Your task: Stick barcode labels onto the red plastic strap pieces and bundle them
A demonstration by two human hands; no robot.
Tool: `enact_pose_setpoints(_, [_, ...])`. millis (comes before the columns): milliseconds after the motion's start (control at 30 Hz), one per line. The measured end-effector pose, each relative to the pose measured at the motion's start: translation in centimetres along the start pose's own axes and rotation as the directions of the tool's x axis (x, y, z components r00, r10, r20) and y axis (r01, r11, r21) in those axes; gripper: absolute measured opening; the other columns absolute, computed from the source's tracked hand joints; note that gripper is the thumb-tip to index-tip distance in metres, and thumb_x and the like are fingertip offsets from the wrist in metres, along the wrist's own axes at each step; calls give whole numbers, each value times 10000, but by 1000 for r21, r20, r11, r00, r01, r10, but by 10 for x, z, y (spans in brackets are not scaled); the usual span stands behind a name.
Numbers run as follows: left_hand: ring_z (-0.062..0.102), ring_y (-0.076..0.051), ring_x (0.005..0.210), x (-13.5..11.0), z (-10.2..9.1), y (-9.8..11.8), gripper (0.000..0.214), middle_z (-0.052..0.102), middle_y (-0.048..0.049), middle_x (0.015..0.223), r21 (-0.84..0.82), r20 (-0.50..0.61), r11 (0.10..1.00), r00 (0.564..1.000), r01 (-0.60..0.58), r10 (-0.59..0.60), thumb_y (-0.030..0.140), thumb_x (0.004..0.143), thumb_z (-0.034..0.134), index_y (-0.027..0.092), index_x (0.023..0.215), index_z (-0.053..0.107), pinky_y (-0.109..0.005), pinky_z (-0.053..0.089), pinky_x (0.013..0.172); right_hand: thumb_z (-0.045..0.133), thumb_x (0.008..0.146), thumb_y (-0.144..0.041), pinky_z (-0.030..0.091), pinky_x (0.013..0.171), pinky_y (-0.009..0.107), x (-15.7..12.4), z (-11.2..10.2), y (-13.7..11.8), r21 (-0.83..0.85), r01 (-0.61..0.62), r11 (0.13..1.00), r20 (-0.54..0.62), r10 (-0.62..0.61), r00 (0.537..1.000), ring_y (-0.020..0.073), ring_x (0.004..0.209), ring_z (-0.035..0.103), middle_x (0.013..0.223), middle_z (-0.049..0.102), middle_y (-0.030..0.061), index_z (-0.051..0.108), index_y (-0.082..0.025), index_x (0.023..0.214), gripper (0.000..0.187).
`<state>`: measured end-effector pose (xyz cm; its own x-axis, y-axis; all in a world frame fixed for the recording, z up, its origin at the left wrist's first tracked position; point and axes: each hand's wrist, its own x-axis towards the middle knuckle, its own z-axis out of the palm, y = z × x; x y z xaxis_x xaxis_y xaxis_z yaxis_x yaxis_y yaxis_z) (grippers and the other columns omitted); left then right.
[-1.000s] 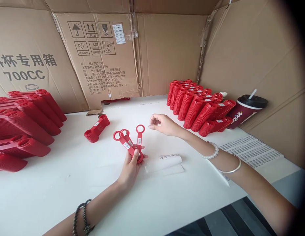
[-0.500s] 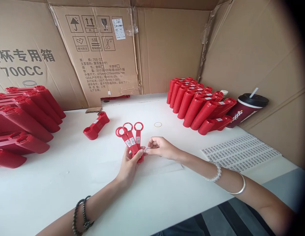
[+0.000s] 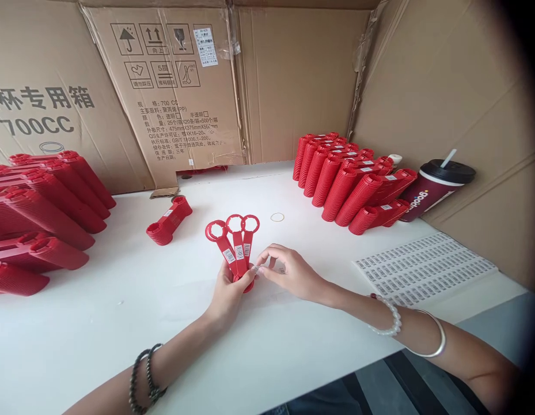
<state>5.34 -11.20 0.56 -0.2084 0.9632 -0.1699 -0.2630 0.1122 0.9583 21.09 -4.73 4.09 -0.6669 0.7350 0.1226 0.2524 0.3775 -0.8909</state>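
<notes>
My left hand (image 3: 228,291) grips the lower ends of three flat red plastic ring-ended pieces (image 3: 236,245), fanned upward, each with a small white barcode label. My right hand (image 3: 288,271) sits just to their right, thumb and forefinger pinched on a small label at the base of the fan. Under both hands lies a thin clear backing strip (image 3: 284,294) on the white table (image 3: 120,323).
Stacks of red pieces lie at the left (image 3: 42,213) and the back right (image 3: 349,181). A short stack (image 3: 169,220) and a rubber band (image 3: 276,217) lie mid-table. A label sheet (image 3: 422,268) and a dark cup with a straw (image 3: 435,187) are at the right. Cardboard walls (image 3: 185,86) surround the table.
My right hand came back from the far middle of the table to the base of the red pieces. The fan of pieces has closed up slightly. A rubber band now lies where the hand was.
</notes>
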Motion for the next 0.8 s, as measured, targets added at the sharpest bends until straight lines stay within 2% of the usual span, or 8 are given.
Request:
enact_pose_setpoints(100, [456, -71, 592, -2, 3, 2, 308, 546, 39, 711, 61, 16, 998, 1000, -24, 23, 305, 750, 715, 187, 948, 511, -203, 403, 562, 558, 849, -276, 422, 770, 291, -3, -5, -1, 35, -53, 998, 24, 52, 998, 138, 851, 558, 951, 635, 4, 626, -214, 877, 96])
enact_pose_setpoints(233, [423, -63, 574, -4, 4, 3, 315, 548, 38, 732, 130, 41, 989, 997, -68, 63, 310, 755, 702, 190, 959, 494, -195, 382, 528, 594, 830, -328, 411, 786, 307, 0, -9, 0, 136, -278, 951, 121, 263, 957, 141, 813, 544, 923, 656, 16, 642, -186, 856, 153])
enact_pose_setpoints(300, [423, -65, 578, -4, 3, 3, 312, 550, 34, 745, 156, 56, 984, 995, -85, 77, 315, 760, 696, 193, 958, 489, -196, 383, 527, 622, 812, -349, 406, 804, 307, 1, -9, 1, 198, -336, 921, 143, 312, 939, 140, 816, 541, 905, 656, 21, 654, -175, 850, 182])
enact_pose_setpoints(467, [427, -72, 589, -4, 1, 1, 309, 549, 32, 751, 194, 77, 975, 993, -104, 90, 313, 772, 683, 201, 974, 478, -202, 387, 535, 686, 764, -299, 401, 854, 285, 1, -10, -1, 327, -395, 858, 179, 354, 918, 134, 881, 560, 920, 651, 22, 650, -167, 837, 156])
enact_pose_setpoints(600, [452, -80, 630, -4, -1, -1, 309, 563, 18, 806, 201, 91, 973, 991, -116, 99, 297, 783, 673, 203, 999, 473, -211, 398, 567, 694, 741, -244, 407, 772, 269, 3, -14, -5, 263, -400, 878, 110, 384, 917, 118, 799, 535, 901, 634, 10, 644, -173, 832, 125])
enact_pose_setpoints(800, [438, -76, 623, -4, 0, -1, 297, 550, 25, 797, 194, 81, 976, 993, -95, 81, 292, 782, 672, 204, 983, 471, -208, 393, 565, 649, 787, -328, 403, 750, 274, 3, -18, -4, 163, -332, 929, 88, 322, 943, 126, 797, 511, 913, 634, 19, 656, -182, 857, 163])
